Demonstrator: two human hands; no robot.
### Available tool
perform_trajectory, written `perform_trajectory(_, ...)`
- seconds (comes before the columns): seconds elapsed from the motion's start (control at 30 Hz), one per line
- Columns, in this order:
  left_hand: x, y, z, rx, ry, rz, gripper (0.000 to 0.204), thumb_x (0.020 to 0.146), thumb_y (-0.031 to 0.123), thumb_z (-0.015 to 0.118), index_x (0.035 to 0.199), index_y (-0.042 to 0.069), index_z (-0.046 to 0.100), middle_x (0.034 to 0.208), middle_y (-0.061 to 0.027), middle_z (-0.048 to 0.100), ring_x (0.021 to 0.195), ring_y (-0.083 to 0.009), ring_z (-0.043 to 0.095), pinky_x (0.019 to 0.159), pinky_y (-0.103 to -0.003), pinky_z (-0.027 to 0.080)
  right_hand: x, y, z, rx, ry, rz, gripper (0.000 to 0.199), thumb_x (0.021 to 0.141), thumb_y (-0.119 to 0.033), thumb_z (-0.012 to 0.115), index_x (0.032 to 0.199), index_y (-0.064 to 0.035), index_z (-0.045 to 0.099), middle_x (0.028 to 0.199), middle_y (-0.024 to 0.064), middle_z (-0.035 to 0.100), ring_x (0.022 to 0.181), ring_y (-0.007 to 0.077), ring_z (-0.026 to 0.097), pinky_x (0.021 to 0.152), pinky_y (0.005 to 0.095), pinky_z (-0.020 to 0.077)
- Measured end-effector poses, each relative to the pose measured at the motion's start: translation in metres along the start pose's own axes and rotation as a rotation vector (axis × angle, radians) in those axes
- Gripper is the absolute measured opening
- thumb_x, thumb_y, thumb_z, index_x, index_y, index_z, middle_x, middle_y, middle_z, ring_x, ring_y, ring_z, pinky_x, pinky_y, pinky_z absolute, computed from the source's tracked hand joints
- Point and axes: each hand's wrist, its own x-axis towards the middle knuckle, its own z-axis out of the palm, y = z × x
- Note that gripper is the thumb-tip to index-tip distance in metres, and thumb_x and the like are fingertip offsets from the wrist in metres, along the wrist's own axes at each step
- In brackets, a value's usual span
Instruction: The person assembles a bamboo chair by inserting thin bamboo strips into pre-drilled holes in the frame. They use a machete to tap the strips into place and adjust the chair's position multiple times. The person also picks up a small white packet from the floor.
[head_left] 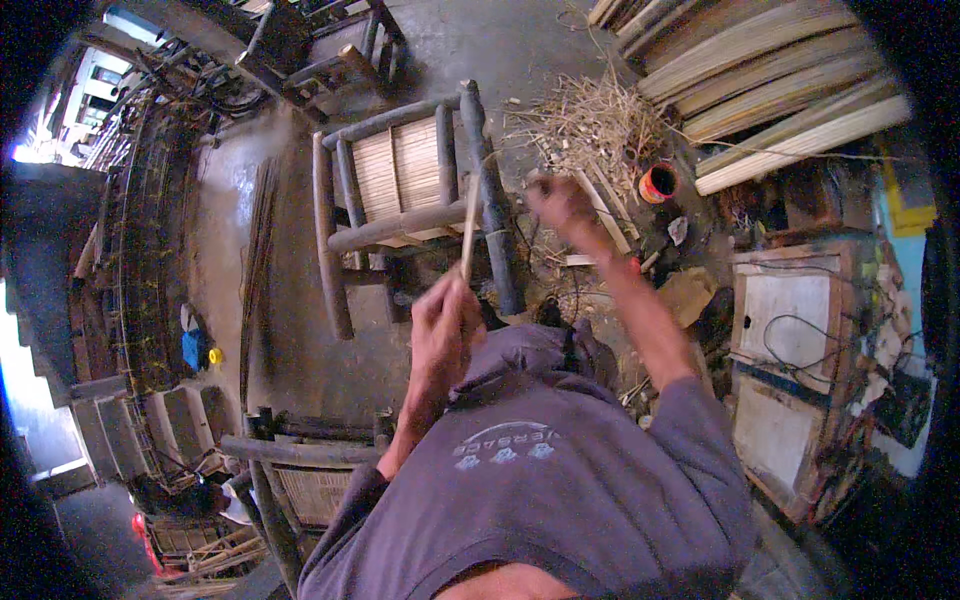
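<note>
- From my end, the left hand (443,318) has its fingers closed around the near part of a pale strip (469,225), which stands up from the fist and points away toward the far side.
- The right hand (567,207) is to the right and farther off, fingers curled in; blur hides whether anything is inside, so I cannot tell.
- The strip lies in line with the right end of the near rail (395,227) of a dark wooden frame (333,285), just left of its right post (490,190). I cannot tell whether it touches either.
- Beyond that rail sits a pale slatted panel (415,165); I take the work to be sizing or fitting the strip at this frame.
- To do it well, I would grip the strip close to where the force goes, since a thin length like this probably bends or splits when held far back.
- I would line its edge up with the rail before pressing, and move the right hand in slowly, clear of the strip's tip.
- Loose scraps (590,115) lie on the far right, near an orange tin (657,183); I would let no cuttings catch under the post.
</note>
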Motion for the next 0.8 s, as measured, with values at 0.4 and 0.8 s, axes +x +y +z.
perform_trajectory(0.4, 0.035, -0.016, -0.006, 0.164, 0.085, 0.185, 0.017, 0.098, 0.021, 0.045, 0.092, 0.006, 0.05, 0.067, 0.0043, 0.043, 0.056, -0.0041, 0.039, 0.048, -0.023, 0.038, -0.036, -0.04, 0.009, 0.037, 0.016, -0.645, 0.028, 0.075, -0.034, 0.062, 0.091, -0.013, 0.068, 0.073, 0.0121, 0.063, 0.068, 0.0308, 0.063, 0.06, 0.0398, 0.0484)
perform_trajectory(0.8, 0.029, -0.002, -0.005, -0.2, -0.156, 0.04, 0.039, 0.096, 0.02, 0.047, 0.131, 0.003, 0.043, 0.066, 0.0045, 0.04, 0.049, -0.0035, 0.034, 0.04, -0.019, 0.027, -0.027, -0.028, -0.01, 0.14, 0.142, -0.525, 0.03, 0.071, -0.033, 0.063, 0.087, -0.0092, 0.07, 0.068, 0.0172, 0.063, 0.064, 0.0334, 0.062, 0.057, 0.0419, 0.0474)
